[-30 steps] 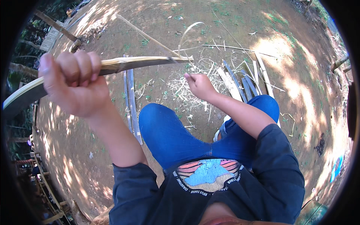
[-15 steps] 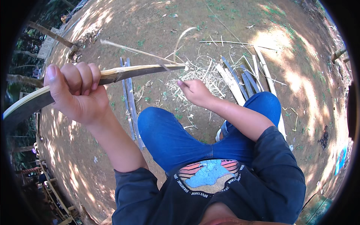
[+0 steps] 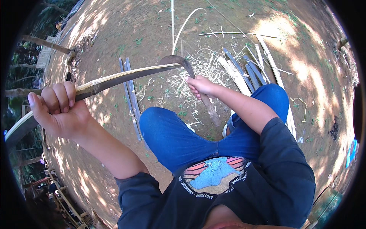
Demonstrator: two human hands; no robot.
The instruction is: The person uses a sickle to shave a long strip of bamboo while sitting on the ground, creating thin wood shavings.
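My left hand (image 3: pixel 63 110), out at the left, is closed round a long bamboo strip (image 3: pixel 126 77), dark along one side and pale and freshly cut along the other. The strip slants up toward the middle. My right hand (image 3: pixel 202 87) grips a sickle (image 3: pixel 175 60) with a dark hooked blade; its handle sticks out below the fist. The blade curves over the strip's far end, close to it; whether they touch I cannot tell. Thin slivers (image 3: pixel 183 30) rise from beyond the blade. Beneath lies a heap of pale curled shavings (image 3: pixel 177 80) on the ground.
Two dark strips (image 3: pixel 131 97) lie left of my knees. Several dark and pale split strips (image 3: pixel 249 72) lie at the right, beside a long pale one (image 3: pixel 273 65). A thin stick (image 3: pixel 240 33) lies farther off. Wooden poles (image 3: pixel 47 44) stand at the far left.
My left hand has shifted left and slightly down with the strip. The sickle, blurred before, now shows plainly over the strip's end. A long sliver that pointed left now stands upright.
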